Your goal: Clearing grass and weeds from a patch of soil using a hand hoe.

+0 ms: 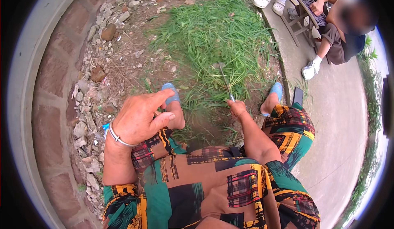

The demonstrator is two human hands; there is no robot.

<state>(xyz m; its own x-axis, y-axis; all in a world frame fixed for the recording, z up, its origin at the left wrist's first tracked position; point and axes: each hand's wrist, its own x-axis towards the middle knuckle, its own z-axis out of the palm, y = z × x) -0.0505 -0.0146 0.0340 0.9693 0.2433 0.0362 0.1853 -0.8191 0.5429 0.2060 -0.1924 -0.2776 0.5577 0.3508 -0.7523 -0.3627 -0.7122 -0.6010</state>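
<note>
My right hand (237, 108) is closed around the metal handle of a thin, long-shafted hand tool (226, 82). The shaft points away from me into a spread of loose green grass (215, 35). Its far end looks flat and pale, but blades of grass partly cover it, so its exact kind is unclear. My left hand (138, 115), with a silver bangle (116, 136) at the wrist, hovers over my left leg. Thumb and fingers are apart, and nothing shows in its grasp. The grass lies on brown soil between and beyond my feet in blue slippers (275, 89).
Stone rubble (89, 130) lines a brick-and-concrete wall (50, 112) on the left. To the right, a raised concrete path (335, 121) holds a dark phone (297, 96) near my right knee. Two people sit at the upper right, one on a wooden chair (303, 25).
</note>
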